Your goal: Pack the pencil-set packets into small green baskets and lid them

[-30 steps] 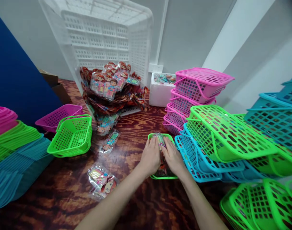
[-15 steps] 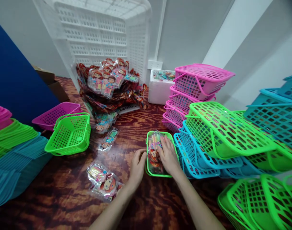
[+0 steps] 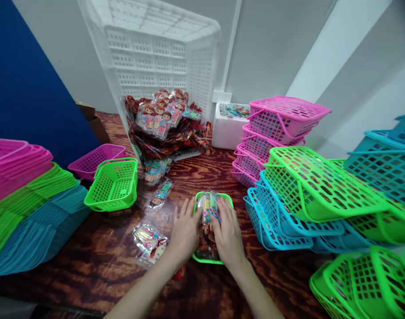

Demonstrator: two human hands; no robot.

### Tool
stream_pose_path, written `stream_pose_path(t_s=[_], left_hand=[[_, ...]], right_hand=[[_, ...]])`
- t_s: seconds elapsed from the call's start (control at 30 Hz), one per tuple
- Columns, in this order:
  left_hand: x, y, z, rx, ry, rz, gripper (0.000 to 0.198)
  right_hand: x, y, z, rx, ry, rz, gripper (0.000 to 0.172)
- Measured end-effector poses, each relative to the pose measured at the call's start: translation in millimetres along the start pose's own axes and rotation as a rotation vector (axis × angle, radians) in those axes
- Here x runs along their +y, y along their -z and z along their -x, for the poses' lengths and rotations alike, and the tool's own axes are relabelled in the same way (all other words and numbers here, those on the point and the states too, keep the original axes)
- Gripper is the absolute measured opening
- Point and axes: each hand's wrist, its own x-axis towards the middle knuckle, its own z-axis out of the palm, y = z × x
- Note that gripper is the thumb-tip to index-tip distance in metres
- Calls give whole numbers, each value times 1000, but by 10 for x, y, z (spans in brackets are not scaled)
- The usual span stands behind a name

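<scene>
Head view. The left hand (image 3: 186, 230), seen half a second earlier lowered beside the basket (image 3: 209, 261), has been brought up again over its left rim, so that the packets (image 3: 209, 215) are flanked from both sides. The right hand (image 3: 229, 230) has been kept on the right part of the load. The basket itself has been shifted leftward: a strip of table (image 3: 240, 243) is now exposed between the right hand and the blue baskets (image 3: 282, 217), where only a narrow gap was left before. By this change, the load is judged to be under two-handed settling rather than one-handed pressing, with the work in the basket not yet finished.

Both hands are spread rather than closed. The left fingers are fanned at the rim; the right fingers are laid along the packets, with the thumb turned inward. No firm hold is shown, and whether an edge is pinched beneath the fingertips cannot be told.

The packets are contained in the basket, directly between the hands. They are clear and glossy, with pale yellow and green strips at the far end, pink and blue lettering midway, and red-haired printed figures toward the wrists. Their number cannot be told. Loose packets (image 3: 149, 243) are left flat on the table, to the left of the left hand.
</scene>
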Motion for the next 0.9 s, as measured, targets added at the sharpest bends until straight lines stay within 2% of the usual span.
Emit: stream_pose_path(t_s=[0.07, 0.13, 0.2, 0.27, 0.33, 0.4, 0.5, 0.63, 0.73, 0.8, 0.9], left_hand=[[21, 83, -60, -67, -97, -165, 54], [19, 168, -124, -80, -154, -179, 43], [31, 230, -201, -34, -151, -124, 32], [88, 241, -282, 26, -132, -70, 34], [184, 192, -344, 30, -161, -32, 40], [274, 102, -374, -52, -216, 15, 46], [324, -35, -359, -185, -241, 51, 56], [317, -152, -290, -179, -241, -18, 53], [380, -205, -258, -146, -234, -121, 49], [432, -219, -265, -125, -224, -164, 48], [454, -181, -300, -131, -192, -134, 52]], right_hand=[[11, 14, 7, -13, 38, 32, 41], [21, -5, 25, -44, 64, 100, 39], [27, -38, 43, -52, 72, 153, 38], [28, -59, 54, -48, 70, 152, 39], [30, -48, 60, -51, 66, 97, 41], [38, -4, 63, -65, 31, -11, 43], [61, 92, 56, -34, -142, -262, 40], [64, 169, 15, 21, -343, -505, 33], [35, 193, 5, 0, -374, -503, 37], [26, 218, 43, 46, -371, -471, 38], [45, 271, 163, 90, -274, -319, 32]])
